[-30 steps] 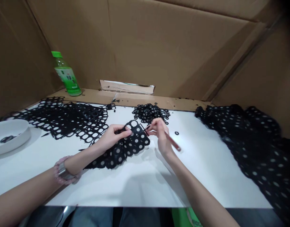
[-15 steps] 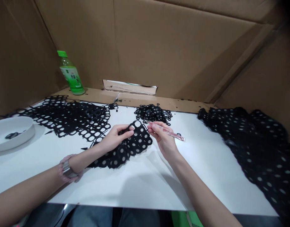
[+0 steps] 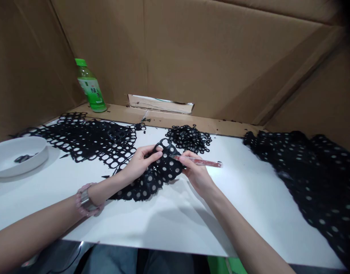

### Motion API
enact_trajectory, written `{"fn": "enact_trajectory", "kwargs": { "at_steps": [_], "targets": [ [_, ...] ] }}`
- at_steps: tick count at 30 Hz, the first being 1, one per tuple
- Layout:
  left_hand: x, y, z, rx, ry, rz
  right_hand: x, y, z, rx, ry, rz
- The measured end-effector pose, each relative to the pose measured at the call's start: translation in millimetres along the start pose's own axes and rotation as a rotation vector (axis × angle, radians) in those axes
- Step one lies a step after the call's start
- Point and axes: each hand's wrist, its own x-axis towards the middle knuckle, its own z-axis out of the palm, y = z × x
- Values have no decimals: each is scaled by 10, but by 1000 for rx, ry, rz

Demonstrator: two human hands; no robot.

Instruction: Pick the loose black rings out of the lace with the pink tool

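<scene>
My left hand (image 3: 140,163) pinches the upper left edge of a black sheet with round pale dots (image 3: 166,165), whose lower part rests on the white table. In my right hand (image 3: 196,173) is a thin tool with a reddish, plastic-wrapped handle (image 3: 207,163); its pointed tip lies over the sheet, close to my left thumb. The right fingers are also at the sheet's right edge. Just behind the sheet lies a pile of small black rings (image 3: 189,137).
Black netting with open holes (image 3: 92,139) covers the back left. A white bowl (image 3: 35,160) with dark scraps stands at the left, a green bottle (image 3: 92,89) behind. Dotted black material (image 3: 309,182) lies at the right. Cardboard walls (image 3: 192,49) surround the table (image 3: 249,213).
My right hand has brought the tool's tip onto the sheet, and the handle lies flatter. The right fingers have reached the sheet's edge. The whole view has shifted slightly.
</scene>
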Motion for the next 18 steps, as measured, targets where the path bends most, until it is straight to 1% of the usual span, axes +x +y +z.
{"fn": "enact_trajectory", "kwargs": {
  "at_steps": [6, 12, 14, 18],
  "targets": [
    [-12, 10, 15, -24, 7, -16, 19, 73, -8, -103, 46, -82],
    [-14, 23, 4, -7, -8, 3, 32, 80, -30, -141, 54, -118],
    [-17, 17, -3, 31, -8, 18, 25, 68, -33, -229, 74, -158],
    [-45, 25, 0, 128, -3, 86, -20, 27, -6, -539, 132, -316]
  ]
}}
